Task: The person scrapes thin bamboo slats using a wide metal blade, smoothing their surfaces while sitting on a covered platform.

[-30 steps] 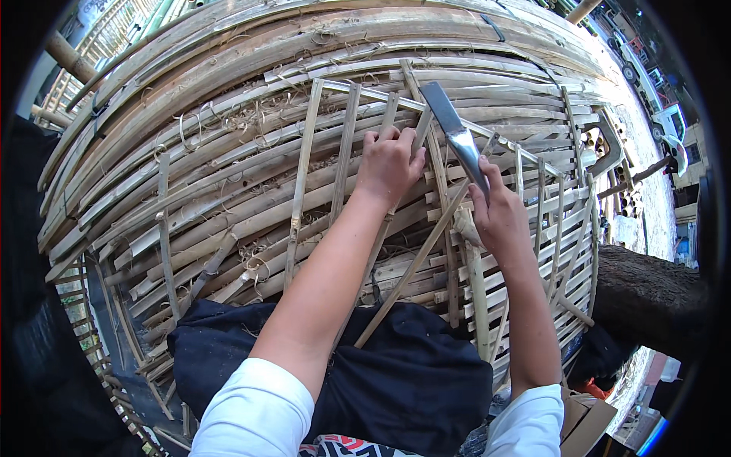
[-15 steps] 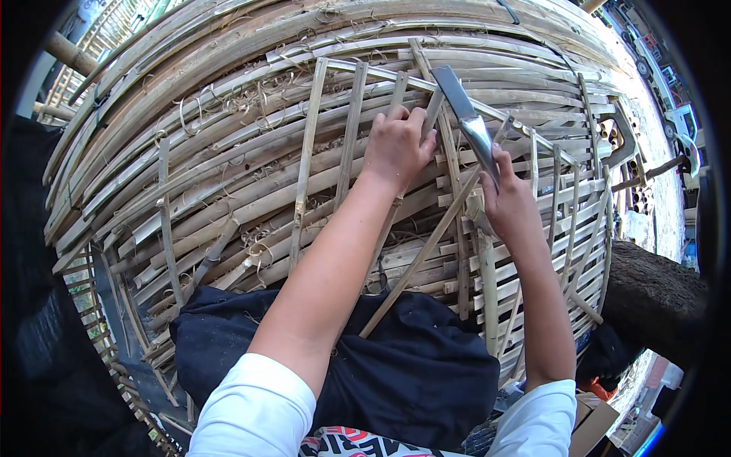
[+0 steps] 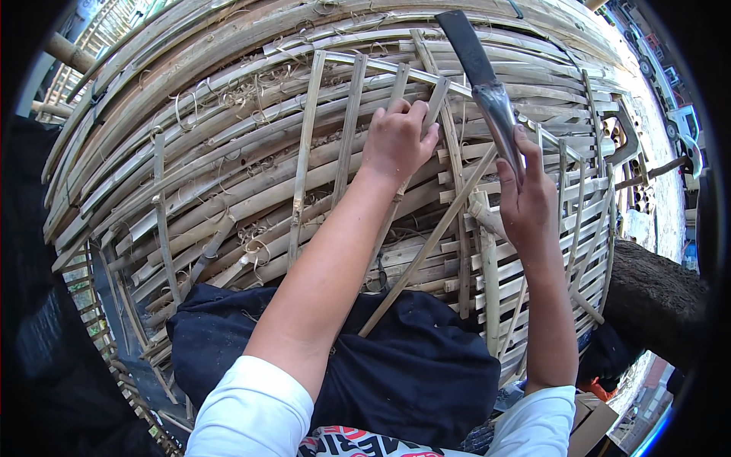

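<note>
A broad-bladed knife (image 3: 474,57) with a dark flat blade and a shiny metal handle points up and away, gripped by my right hand (image 3: 529,202). Its blade is raised to the right of the slat ends, apart from them. My left hand (image 3: 398,141) is closed around a thin bamboo slat (image 3: 436,103), whose upper end sticks out past my fingers. Other upright slats, such as one bamboo strip (image 3: 307,145) on the left, lean against a light crosspiece (image 3: 373,65). My left palm hides part of the held slat.
Stacked long bamboo strips (image 3: 251,164) with curled shavings fill the space ahead. Dark cloth (image 3: 411,373) covers my lap. At the right are a slatted bamboo panel (image 3: 582,221), a thick log (image 3: 655,293) and a cardboard box (image 3: 594,423).
My right hand and the knife have moved up and to the right, so the blade is now farther from my left hand. My left hand has stayed nearly in place.
</note>
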`<state>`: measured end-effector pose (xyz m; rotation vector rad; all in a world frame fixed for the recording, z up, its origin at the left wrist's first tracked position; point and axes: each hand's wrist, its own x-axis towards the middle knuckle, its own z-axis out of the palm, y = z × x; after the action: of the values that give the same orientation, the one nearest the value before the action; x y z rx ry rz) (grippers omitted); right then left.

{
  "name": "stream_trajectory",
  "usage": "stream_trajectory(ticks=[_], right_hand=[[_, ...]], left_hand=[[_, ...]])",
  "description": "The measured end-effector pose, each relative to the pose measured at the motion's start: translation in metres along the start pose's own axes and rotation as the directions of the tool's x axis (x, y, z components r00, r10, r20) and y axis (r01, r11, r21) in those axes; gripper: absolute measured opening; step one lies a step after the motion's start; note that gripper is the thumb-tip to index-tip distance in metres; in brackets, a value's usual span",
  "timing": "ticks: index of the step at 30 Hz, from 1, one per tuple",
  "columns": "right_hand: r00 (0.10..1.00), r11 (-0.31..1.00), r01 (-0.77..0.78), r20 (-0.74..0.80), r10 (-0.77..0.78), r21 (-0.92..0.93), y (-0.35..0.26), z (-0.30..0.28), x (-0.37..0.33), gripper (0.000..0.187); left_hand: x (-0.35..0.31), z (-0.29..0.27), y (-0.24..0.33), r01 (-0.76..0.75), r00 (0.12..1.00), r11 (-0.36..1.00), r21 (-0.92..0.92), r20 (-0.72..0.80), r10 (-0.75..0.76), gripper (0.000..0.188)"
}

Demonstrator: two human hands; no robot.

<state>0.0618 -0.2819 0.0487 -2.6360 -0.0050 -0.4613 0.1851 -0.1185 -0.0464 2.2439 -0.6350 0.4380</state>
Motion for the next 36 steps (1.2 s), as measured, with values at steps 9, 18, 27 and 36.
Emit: stream_trajectory(ticks=[9, 18, 27, 36], right_hand=[[0.999, 0.998, -0.026, 0.026, 0.028, -0.062, 0.004, 0.005, -0.002, 0.037], [0.996, 0.994, -0.018, -0.084, 0.027, 0.111, -0.020, -0.027, 0.002, 0.034], [0.979, 0.969, -0.137, 0.124, 0.165, -0.204, 0.020, -0.014, 0.001, 0.038], [0.968, 0.950, -0.096, 0.193, 0.159, -0.298, 0.022, 0.016, -0.006, 0.040]], left_hand=[[-0.001, 0.006, -0.002, -0.047, 0.998, 0.999, 0.013, -0.029, 0.047, 0.029], [-0.001, 0.011, 0.000, -0.019, 0.998, 1.000, 0.000, -0.062, 0.019, 0.031], [0.006, 0.010, 0.009, 0.005, 0.998, 1.000, -0.005, -0.058, -0.005, 0.030], [-0.001, 0.009, 0.008, 0.016, 0.999, 1.000, -0.020, -0.038, -0.017, 0.030]])
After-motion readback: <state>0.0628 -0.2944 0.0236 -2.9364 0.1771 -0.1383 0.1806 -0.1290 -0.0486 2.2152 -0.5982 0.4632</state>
